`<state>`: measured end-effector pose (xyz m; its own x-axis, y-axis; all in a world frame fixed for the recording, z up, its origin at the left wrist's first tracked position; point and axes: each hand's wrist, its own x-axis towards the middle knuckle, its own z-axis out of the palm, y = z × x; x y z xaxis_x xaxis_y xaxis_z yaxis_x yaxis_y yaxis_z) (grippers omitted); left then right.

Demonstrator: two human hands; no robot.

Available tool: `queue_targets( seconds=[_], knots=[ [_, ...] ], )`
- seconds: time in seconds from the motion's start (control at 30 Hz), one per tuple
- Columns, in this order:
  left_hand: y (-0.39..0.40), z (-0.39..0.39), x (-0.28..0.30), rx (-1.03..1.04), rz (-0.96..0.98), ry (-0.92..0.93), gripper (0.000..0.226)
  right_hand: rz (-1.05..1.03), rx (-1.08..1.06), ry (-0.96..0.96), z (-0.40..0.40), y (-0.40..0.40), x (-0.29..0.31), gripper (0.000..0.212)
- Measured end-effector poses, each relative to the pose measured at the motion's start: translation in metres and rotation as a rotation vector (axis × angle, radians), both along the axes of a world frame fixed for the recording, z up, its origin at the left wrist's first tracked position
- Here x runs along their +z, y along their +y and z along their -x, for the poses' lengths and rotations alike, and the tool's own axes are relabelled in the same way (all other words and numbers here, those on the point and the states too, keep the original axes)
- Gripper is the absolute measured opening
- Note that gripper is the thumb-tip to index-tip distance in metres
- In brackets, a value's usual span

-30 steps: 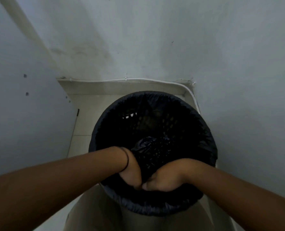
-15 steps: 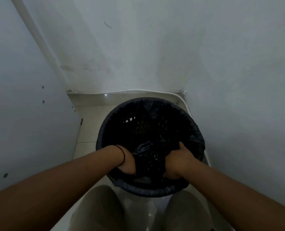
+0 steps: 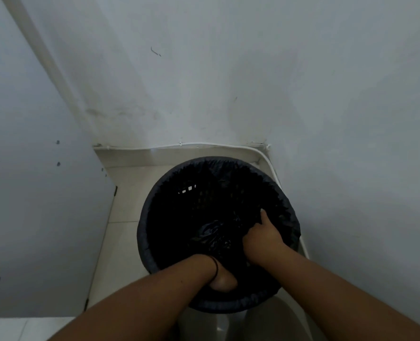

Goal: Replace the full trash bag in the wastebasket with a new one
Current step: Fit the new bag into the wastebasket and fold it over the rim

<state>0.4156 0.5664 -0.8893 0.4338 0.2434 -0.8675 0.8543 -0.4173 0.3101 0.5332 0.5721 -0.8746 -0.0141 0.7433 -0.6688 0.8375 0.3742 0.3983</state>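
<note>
Pale walls (image 3: 228,77) meet in a corner and fill most of the view, the left one carrying a few dark specks. Below them a light tiled floor (image 3: 120,212) runs into the corner, with a thin white cable (image 3: 204,144) along the foot of the back wall and curving down the right side. On the floor, close to the right wall, stands a round black basket (image 3: 228,193) with a lattice wall; small bright openings show through it at the upper left inside. A black bag (image 3: 150,217) lines it, its edge folded over the rim all the way round, and its loose plastic bunches into a glossy crumple near the middle of the inside. Both forearms reach down into the basket from the bottom of the view. The right hand (image 3: 262,238) lies inside on the right, its thumb stretched up against the liner and its fingers (image 3: 249,236) curled into the bunched plastic, gripping the bag. The left hand (image 3: 223,279) dips in at the near rim; only its heel and wrist show, the fingers buried below in the dark, so whether they grasp anything cannot be told. A thin dark band (image 3: 215,265) circles the left wrist.
</note>
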Motion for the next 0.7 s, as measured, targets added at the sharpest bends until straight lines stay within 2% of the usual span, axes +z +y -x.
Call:
queue_targets(
  seconds=[0.1, 0.2, 0.3, 0.4, 0.47, 0.53, 0.6, 0.63, 0.7],
  knots=[
    [0.003, 0.002, -0.002, 0.025, 0.026, 0.076, 0.054, 0.051, -0.029, -0.090, -0.008, -0.002, -0.004, 0.056],
    [0.011, 0.006, 0.007, 0.044, 0.004, 0.154, 0.049, 0.021, -0.064, -0.028, -0.009, 0.001, -0.010, 0.051],
    [0.023, 0.012, 0.016, -0.046, -0.058, 0.223, 0.052, -0.088, 0.039, 0.017, -0.002, 0.006, -0.011, 0.051],
    [0.028, 0.019, 0.025, -0.146, -0.033, 0.234, 0.053, -0.066, 0.017, -0.041, -0.005, 0.007, -0.015, 0.056],
    [0.027, 0.024, 0.028, -0.150, -0.027, 0.226, 0.053, 0.007, -0.041, -0.110, -0.012, 0.006, -0.019, 0.063],
    [0.029, 0.025, 0.026, -0.115, -0.053, 0.143, 0.056, 0.037, -0.089, -0.089, -0.016, 0.008, -0.022, 0.067],
    [0.035, 0.026, 0.030, -0.089, -0.190, 0.045, 0.058, 0.022, -0.108, 0.014, -0.010, 0.008, -0.014, 0.067],
    [0.040, 0.029, 0.037, -0.110, -0.322, 0.020, 0.056, 0.025, -0.098, 0.066, -0.003, 0.007, -0.009, 0.066],
    [0.052, 0.038, 0.048, -0.249, -0.588, 0.073, 0.051, 0.122, -0.096, 0.186, 0.011, 0.003, 0.001, 0.072]
  ],
)
